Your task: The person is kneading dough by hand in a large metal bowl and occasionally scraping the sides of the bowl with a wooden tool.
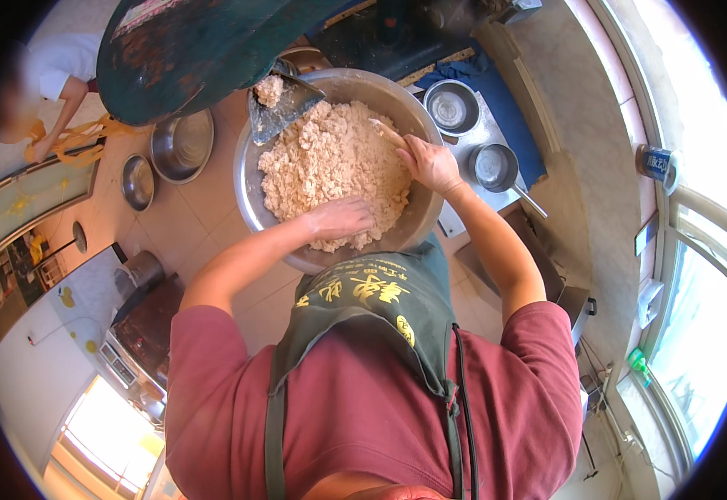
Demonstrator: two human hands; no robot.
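Gently mix the crumbly dough [318,158] in the big bowl [420,204], going deep, with right hand [433,164] wrapped round a stick [385,131] and left hand [340,218] half curled, too buried to tell its hold.

Open room lies over the dough [326,167] between left fingers [362,218] and right fingers [411,158]; a grey scoop [278,118] blocks the far-left rim of the bowl [249,185], two pans [493,167] crowd its right.

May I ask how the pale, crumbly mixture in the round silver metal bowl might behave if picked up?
The pale, crumbly mixture would probably break apart, since its surface shows loose lumps. It may hold in small pieces, as the pale clump on the grey, wide scoop suggests.
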